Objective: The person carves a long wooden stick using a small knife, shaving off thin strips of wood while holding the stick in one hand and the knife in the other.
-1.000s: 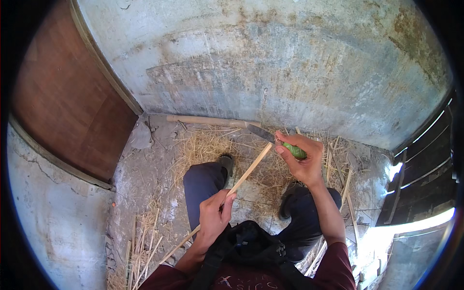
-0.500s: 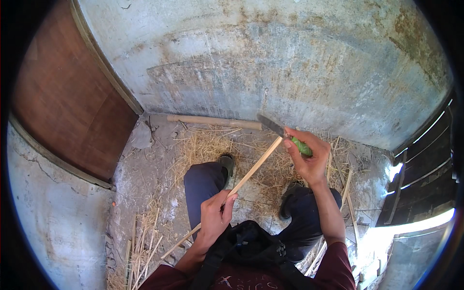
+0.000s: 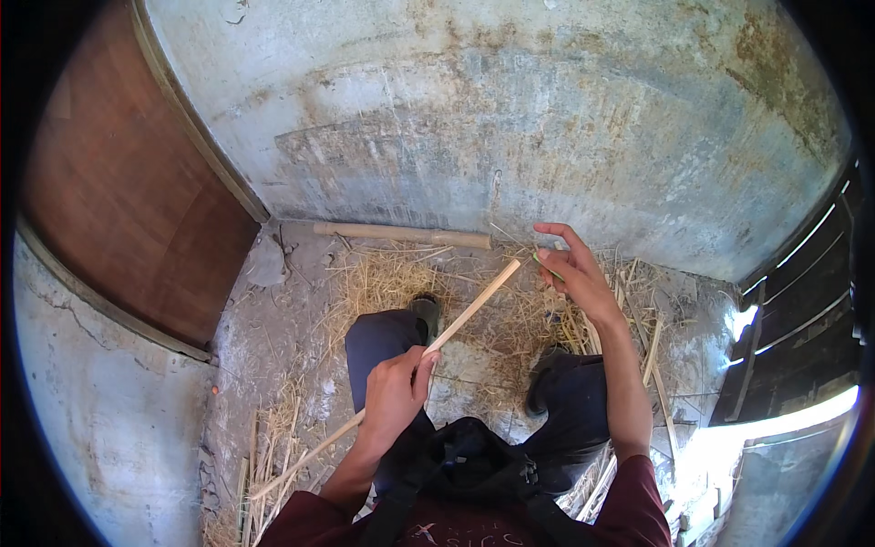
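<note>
Knife (image 3: 549,268), right hand (image 3: 581,281): turned edge-on | stick (image 3: 474,309), left hand (image 3: 393,394): shifted leftward

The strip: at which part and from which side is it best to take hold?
Probably grip the strip near its middle, where the left hand holds it, coming from the person's left and closing across its width. It is long, thin and slanted, and its far end lies close to the right hand, so the left side seems freer.
</note>
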Tool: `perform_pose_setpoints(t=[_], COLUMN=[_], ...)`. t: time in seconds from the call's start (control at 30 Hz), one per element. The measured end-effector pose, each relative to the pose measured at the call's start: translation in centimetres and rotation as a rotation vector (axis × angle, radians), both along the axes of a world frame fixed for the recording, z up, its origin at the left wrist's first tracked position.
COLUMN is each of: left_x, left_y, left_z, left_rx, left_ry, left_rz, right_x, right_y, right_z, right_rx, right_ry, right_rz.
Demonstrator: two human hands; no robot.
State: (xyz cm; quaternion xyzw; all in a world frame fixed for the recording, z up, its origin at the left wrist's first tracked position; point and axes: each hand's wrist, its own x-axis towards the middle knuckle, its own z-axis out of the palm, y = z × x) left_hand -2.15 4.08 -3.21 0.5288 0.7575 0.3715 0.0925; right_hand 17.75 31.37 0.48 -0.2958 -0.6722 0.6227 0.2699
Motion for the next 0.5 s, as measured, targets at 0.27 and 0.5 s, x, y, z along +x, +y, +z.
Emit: perform_pose_setpoints(t=[0.27,0.5], left_x=[-0.2,-0.7], left_y=[0.8,2.2], left_z=[0.8,-0.8], left_rx=[0.003,-0.022], left_ry=[0.063,0.066], left_rz=[-0.013,-0.006], right_x=[-0.8,-1.7], right_y=[-0.7,-1.9], right_z=[-2.0,-1.8], right_rx=[0.858,0.879], right_ry=[-0.443,-0.298], right_rz=[-0.199,-0.119])
